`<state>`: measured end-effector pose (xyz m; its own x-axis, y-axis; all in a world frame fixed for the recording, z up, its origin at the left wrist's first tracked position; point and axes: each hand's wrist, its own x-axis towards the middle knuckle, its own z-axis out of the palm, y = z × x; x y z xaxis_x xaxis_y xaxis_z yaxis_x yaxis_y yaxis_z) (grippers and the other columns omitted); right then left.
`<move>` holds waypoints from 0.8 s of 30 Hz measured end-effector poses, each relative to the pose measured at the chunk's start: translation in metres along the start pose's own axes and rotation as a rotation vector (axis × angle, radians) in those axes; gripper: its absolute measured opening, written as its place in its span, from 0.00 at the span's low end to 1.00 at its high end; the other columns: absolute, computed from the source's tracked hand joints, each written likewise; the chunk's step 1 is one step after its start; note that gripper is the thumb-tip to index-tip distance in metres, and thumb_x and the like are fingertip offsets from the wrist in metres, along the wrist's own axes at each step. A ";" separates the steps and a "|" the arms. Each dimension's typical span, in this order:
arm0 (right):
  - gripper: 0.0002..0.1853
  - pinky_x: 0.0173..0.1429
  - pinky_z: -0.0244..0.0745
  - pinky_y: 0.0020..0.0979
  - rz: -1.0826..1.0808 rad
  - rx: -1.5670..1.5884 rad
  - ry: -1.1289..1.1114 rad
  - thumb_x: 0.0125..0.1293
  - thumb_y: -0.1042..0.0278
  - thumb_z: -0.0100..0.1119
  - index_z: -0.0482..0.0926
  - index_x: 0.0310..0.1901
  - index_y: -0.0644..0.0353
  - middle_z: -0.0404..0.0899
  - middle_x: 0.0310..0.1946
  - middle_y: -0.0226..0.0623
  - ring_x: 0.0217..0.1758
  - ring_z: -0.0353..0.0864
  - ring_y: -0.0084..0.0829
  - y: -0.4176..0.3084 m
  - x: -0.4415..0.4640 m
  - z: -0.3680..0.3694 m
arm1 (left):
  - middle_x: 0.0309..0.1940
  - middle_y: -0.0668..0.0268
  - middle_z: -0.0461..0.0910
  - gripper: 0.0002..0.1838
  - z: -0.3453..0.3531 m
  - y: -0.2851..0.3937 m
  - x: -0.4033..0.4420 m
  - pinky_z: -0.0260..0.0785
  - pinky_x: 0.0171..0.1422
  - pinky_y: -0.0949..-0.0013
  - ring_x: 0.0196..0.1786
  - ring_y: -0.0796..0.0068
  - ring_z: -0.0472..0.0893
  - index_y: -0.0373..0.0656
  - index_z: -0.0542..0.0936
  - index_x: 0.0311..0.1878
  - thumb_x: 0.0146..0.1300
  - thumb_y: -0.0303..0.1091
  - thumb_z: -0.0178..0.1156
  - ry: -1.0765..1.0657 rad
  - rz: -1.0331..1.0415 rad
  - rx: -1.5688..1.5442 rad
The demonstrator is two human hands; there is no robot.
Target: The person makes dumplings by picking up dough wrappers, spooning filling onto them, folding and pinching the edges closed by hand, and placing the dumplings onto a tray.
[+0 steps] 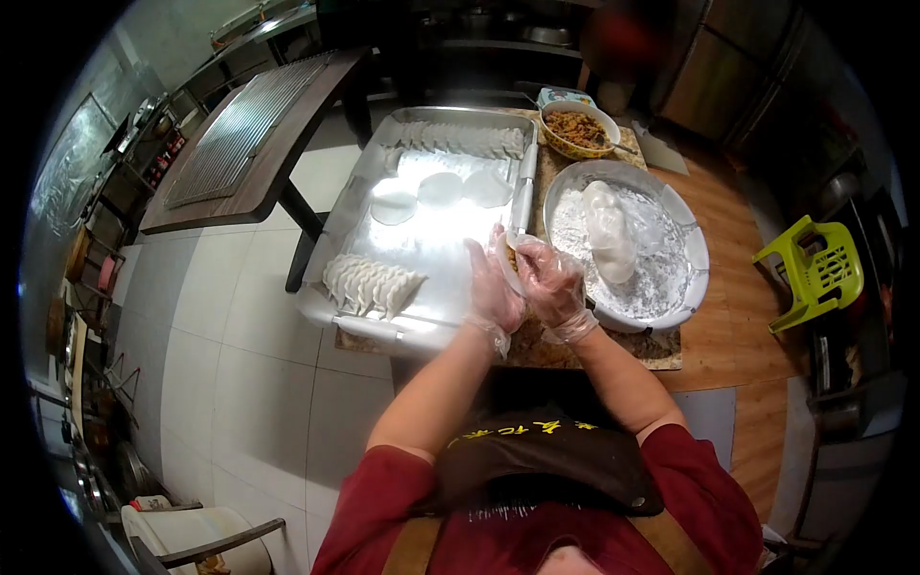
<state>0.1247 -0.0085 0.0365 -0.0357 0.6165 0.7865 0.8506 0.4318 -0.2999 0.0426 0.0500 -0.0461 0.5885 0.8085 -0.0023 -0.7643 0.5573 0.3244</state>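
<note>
My left hand (494, 290), in a clear plastic glove, cradles a half-folded dumpling (506, 257) with brown filling showing at its opening. Against the other side of it, my gloved right hand (553, 280) has its fingers closed on the wrapper edge. Both hands are over the right rim of a large metal tray (422, 259). On that tray lie several flat round wrappers (441, 190), a row of folded dumplings (460, 139) along the far side and a cluster of dumplings (369, 285) at the near left.
Right of the tray, a white basin (695, 254) holds flour and a pale lump of dough (610, 235). Behind it stands a bowl of filling (580, 129) with a spoon. A dark table (216, 206) with a ridged mat is at left, a green stool (815, 273) at right.
</note>
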 end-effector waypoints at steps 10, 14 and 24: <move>0.11 0.47 0.80 0.37 -0.046 -0.092 -0.095 0.55 0.76 0.64 0.81 0.42 0.60 0.84 0.41 0.45 0.42 0.85 0.43 -0.010 -0.002 -0.005 | 0.65 0.59 0.65 0.42 0.000 -0.006 -0.003 0.54 0.72 0.45 0.68 0.57 0.65 0.51 0.56 0.73 0.66 0.72 0.31 0.009 -0.001 0.028; 0.09 0.53 0.78 0.39 -0.110 -0.049 -0.273 0.59 0.75 0.62 0.81 0.42 0.61 0.82 0.48 0.47 0.49 0.82 0.49 -0.004 -0.002 -0.009 | 0.67 0.62 0.64 0.40 -0.004 -0.007 -0.005 0.48 0.72 0.38 0.70 0.58 0.62 0.52 0.60 0.72 0.66 0.70 0.35 0.010 -0.069 -0.034; 0.16 0.38 0.76 0.25 0.834 0.782 -0.406 0.69 0.58 0.59 0.80 0.46 0.64 0.82 0.35 0.33 0.37 0.80 0.24 0.080 -0.046 -0.025 | 0.64 0.56 0.67 0.47 0.025 0.013 -0.047 0.71 0.56 0.39 0.59 0.48 0.74 0.54 0.53 0.74 0.63 0.77 0.23 0.051 -0.432 -0.006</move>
<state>0.2073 -0.0192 -0.0102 0.0907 0.9958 0.0119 0.1496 -0.0019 -0.9887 0.0114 0.0147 -0.0182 0.8408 0.5094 -0.1834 -0.4526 0.8472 0.2781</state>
